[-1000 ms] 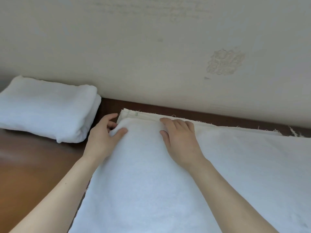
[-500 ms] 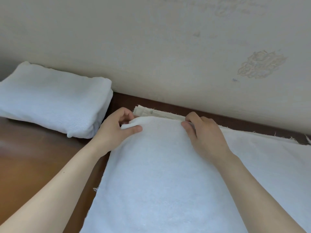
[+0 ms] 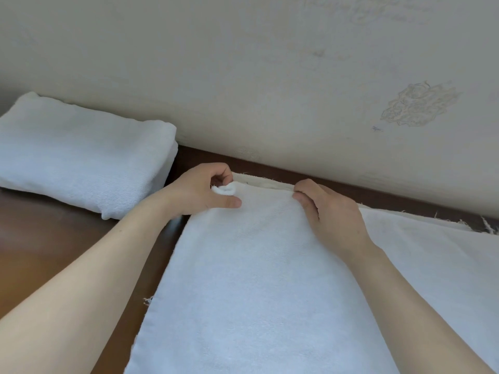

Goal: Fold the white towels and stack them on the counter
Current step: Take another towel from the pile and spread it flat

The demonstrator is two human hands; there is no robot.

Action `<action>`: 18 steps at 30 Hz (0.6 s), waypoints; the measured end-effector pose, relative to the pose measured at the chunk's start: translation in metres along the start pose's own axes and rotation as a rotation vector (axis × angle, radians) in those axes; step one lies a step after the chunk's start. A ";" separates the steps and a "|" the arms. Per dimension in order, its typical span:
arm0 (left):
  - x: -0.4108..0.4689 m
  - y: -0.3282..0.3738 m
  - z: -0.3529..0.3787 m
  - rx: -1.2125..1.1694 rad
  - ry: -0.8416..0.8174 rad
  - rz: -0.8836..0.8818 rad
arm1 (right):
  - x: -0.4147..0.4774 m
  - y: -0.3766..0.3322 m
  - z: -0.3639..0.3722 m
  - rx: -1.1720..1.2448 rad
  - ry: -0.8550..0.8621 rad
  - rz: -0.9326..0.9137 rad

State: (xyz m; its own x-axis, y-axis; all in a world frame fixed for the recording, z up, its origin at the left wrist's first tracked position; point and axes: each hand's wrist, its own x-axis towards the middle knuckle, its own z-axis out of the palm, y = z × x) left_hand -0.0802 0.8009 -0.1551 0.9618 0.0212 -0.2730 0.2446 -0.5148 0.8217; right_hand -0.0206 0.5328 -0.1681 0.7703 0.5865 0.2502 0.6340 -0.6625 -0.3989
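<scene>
Folded stack (image 3: 81,155) lies left of the spread towel (image 3: 256,279) on counter (image 3: 40,252)

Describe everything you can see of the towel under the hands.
The towel is white terry-looking cloth, lying flat and long, running from the near frame edge to the far side by the wall. It lies on a cream cloth with frayed edges, over the brown counter. The left hand pinches its far left corner, which curls up; the right hand grips its far edge. Its near end is out of view.

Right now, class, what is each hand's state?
Left hand: pinching the far corner of the flat white terry towel.
Right hand: gripping that towel's far edge.
</scene>
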 end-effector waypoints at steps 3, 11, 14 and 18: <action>0.001 0.001 0.006 0.069 0.073 0.052 | -0.002 0.001 0.004 -0.001 -0.002 0.011; -0.013 -0.011 -0.008 -0.397 0.205 -0.079 | 0.010 0.000 -0.007 -0.178 0.190 0.028; -0.013 -0.011 -0.010 -0.503 0.297 -0.076 | 0.022 0.005 -0.010 -0.191 0.227 0.084; -0.005 -0.015 0.002 -0.236 0.537 -0.073 | 0.027 0.021 -0.003 -0.267 0.190 0.188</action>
State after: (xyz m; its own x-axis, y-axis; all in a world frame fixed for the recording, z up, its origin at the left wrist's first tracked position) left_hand -0.0892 0.8070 -0.1673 0.8540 0.5121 -0.0917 0.2736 -0.2922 0.9164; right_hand 0.0138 0.5328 -0.1671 0.8578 0.3628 0.3642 0.4566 -0.8631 -0.2157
